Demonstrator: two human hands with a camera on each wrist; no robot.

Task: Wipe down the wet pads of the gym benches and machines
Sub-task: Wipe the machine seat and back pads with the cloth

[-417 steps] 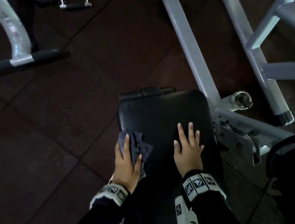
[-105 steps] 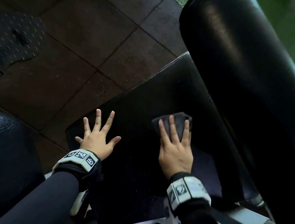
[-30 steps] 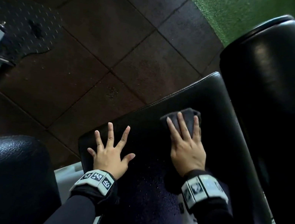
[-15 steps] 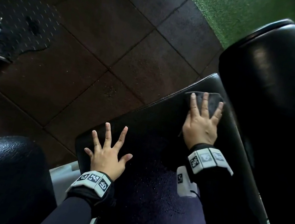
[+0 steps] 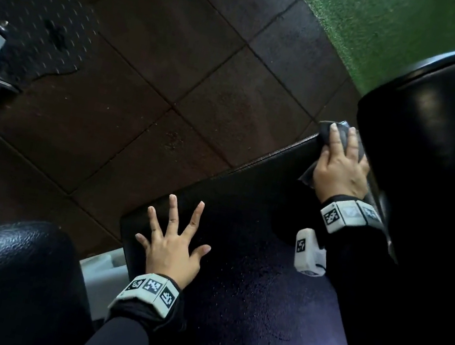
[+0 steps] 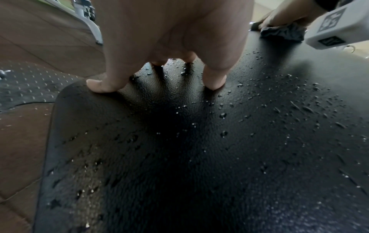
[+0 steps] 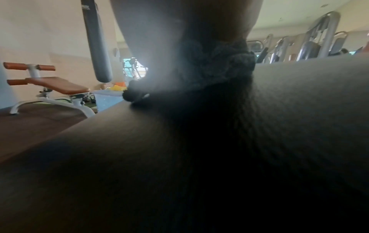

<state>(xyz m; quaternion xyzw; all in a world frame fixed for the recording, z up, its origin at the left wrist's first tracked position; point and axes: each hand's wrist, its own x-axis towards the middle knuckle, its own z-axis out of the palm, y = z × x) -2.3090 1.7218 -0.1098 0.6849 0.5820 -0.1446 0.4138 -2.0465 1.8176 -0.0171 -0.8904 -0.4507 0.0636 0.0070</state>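
The dark grey cloth lies bunched at the far corner of the black seat pad, under the right hand, whose fingers lie flat over it and press it down; folds stick out past the fingertips and beside the palm. The left hand rests on the pad near its left edge, fingers spread straight, holding nothing. Water drops bead the pad between and behind the hands. A big black back pad rises just right of the cloth. Another black pad sits at the near left. The floor has brown rubber tiles, with green turf beyond. An orange bench stands by the wall.
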